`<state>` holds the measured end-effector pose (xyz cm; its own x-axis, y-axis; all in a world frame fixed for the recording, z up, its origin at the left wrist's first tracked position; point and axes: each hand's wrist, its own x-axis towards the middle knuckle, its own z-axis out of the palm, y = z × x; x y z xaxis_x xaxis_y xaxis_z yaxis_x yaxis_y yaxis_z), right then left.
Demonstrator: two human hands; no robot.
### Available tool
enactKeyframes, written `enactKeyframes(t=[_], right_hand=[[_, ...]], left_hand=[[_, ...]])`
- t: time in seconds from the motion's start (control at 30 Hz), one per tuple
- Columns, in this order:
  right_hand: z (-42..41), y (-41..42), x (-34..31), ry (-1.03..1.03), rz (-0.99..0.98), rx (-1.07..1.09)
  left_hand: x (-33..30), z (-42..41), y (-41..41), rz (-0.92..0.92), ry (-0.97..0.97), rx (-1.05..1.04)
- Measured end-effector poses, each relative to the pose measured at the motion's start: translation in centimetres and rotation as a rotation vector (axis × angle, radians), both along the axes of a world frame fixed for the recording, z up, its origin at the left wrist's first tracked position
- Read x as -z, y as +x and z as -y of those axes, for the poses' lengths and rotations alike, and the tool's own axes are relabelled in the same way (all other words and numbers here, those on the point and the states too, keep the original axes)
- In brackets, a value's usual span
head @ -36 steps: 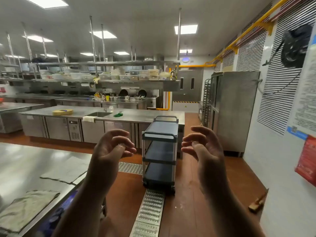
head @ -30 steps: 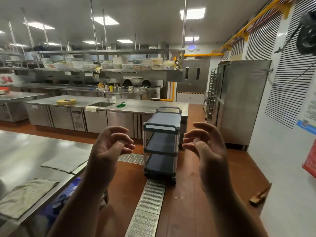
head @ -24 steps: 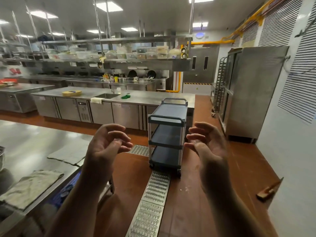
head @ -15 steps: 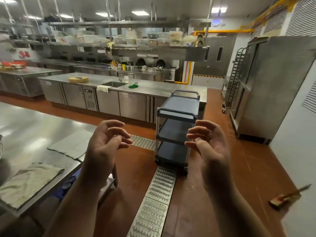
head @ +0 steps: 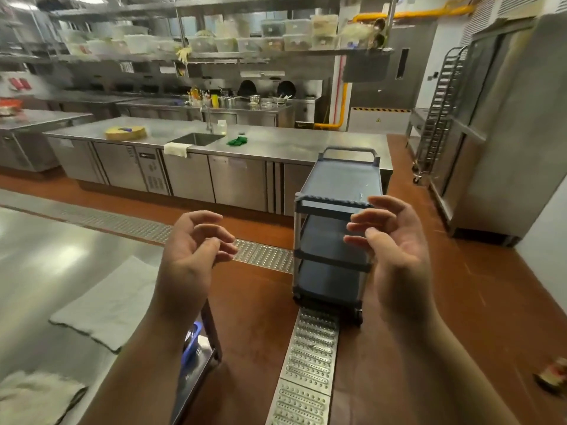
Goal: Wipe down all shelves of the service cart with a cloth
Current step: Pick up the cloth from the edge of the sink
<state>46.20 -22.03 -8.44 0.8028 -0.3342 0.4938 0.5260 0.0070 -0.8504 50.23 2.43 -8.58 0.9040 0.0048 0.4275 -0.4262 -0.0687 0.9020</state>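
Note:
A dark grey three-shelf service cart (head: 340, 185) stands on the red-brown floor ahead of me, its near end over a metal drain grate. My left hand (head: 190, 256) and my right hand (head: 395, 253) are raised in front of me, palms facing each other, fingers loosely curled, holding nothing. My right hand overlaps the cart's near right corner in the view but is well short of it. Two grey cloths lie on the steel table at my left: one flat (head: 110, 302), one crumpled (head: 33, 397) at the bottom corner.
A steel table (head: 46, 246) fills the left foreground, with a blue basket (head: 191, 342) under its edge. A long steel counter (head: 276, 142) with a sink stands behind the cart. A tall steel cabinet (head: 518, 142) and tray rack (head: 441, 102) line the right wall. A brush (head: 552, 375) lies on the floor.
The view has tilted down and moved closer to the cart. Both hands stay raised and empty in much the same pose.

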Motion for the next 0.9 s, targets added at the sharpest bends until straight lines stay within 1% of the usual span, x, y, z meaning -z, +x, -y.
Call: enactKeyframes(t=[0.17,0.3,0.47,0.57,0.7,0.83,0.9], right_hand=[[2.6,9.1,1.8,-0.018,-0.031,0.020],[5.8,18.1,2.7,-0.014,-0.039,-0.002],[10.0,30.8,1.3,-0.058,-0.038,-0.107],[11.1,38.2,0.9,-0.072,-0.050,-0.162],[10.1,46.8,1.1,-0.056,-0.080,-0.231],[7.2,55.1,1.7,-0.091,-0.100,-0.321],[5.4,59.6,2.1,-0.077,-0.112,-0.350]], left_hand=[[0.9,2.6,9.9,-0.017,0.029,0.023],[1.5,6.0,18.6,-0.010,0.011,0.000],[1.2,10.4,29.9,-0.026,-0.026,-0.049],[0.9,11.8,35.8,-0.034,-0.071,-0.088],[1.0,11.8,42.2,-0.036,-0.120,-0.159],[2.0,9.4,48.9,-0.034,-0.159,-0.240],[2.6,7.8,52.6,-0.047,-0.186,-0.285]])
